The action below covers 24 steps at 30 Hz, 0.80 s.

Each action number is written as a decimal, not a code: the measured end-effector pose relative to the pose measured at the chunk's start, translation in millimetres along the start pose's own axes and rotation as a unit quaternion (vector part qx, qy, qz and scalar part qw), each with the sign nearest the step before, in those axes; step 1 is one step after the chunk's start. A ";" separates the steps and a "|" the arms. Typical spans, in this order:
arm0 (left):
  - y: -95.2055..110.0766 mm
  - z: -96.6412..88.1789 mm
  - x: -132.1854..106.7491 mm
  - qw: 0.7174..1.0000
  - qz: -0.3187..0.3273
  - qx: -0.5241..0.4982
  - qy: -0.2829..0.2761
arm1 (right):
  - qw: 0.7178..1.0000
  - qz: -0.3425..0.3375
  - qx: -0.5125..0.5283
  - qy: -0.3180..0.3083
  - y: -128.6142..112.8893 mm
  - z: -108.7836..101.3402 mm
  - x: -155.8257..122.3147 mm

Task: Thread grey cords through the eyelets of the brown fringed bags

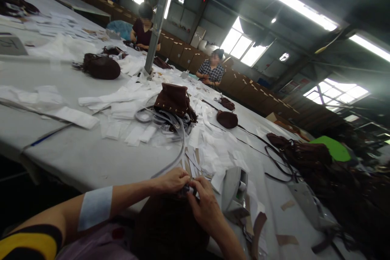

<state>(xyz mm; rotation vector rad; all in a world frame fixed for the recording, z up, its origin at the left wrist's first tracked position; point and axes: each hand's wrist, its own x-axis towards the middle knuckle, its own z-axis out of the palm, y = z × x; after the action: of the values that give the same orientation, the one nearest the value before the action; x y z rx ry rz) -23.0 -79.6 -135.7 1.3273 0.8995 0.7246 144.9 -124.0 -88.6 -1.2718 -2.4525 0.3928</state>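
A dark brown bag [170,227] lies in front of my body at the table's near edge. Both my hands meet over its upper end. My left hand [172,180] is closed in a pinch there, the forearm coming in from the left. Against it, my right hand [206,203] has thumb and fingers closed on the same spot. Between them shows a small dark and white piece, too blurred to make out. Just right of my right hand stands a grey tape dispenser [233,193]. Ahead, another brown drawstring bag [172,99] sits with grey-wrapped straps around it.
White paper strips [122,105] litter the table [91,158]. Brown bags [102,67] lie at left, and a pile of brown pieces [350,191] is at right. A second dispenser [313,205] stands before it. A metal post [158,20] rises mid-table. Two people [211,69] work across.
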 end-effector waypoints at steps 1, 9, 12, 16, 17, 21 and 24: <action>-0.2 1.3 0.5 1.000 -0.002 0.003 0.003 | 1.000 -0.004 -0.014 -0.014 -0.7 -1.4 1.6; 3.3 -0.7 -2.2 0.994 -0.066 -0.060 -0.066 | 0.996 -0.045 -0.069 -0.018 -1.0 -0.9 3.4; 7.5 -7.6 -7.5 0.989 -0.063 -0.086 -0.103 | 0.997 -0.047 -0.058 0.023 3.5 4.4 -2.3; 10.4 -10.1 -11.8 0.986 -0.047 -0.091 -0.133 | 0.997 -0.035 -0.035 0.066 11.1 17.8 -10.1; 10.1 -9.7 -12.3 0.987 -0.039 -0.085 -0.132 | 0.996 -0.031 -0.026 0.073 12.6 20.9 -11.7; 5.7 -8.7 -14.3 0.993 -0.011 -0.039 -0.114 | 0.997 0.008 0.041 0.068 15.6 21.8 -13.2; 3.0 -9.4 -16.5 0.995 -0.006 -0.013 -0.098 | 0.990 0.068 0.115 0.050 13.9 11.3 -6.6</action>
<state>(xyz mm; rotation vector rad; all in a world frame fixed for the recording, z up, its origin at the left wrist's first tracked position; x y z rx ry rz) -39.1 -88.8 -130.7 1.3431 0.7369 0.5842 153.8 -122.6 -105.4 -1.3274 -2.1737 0.6120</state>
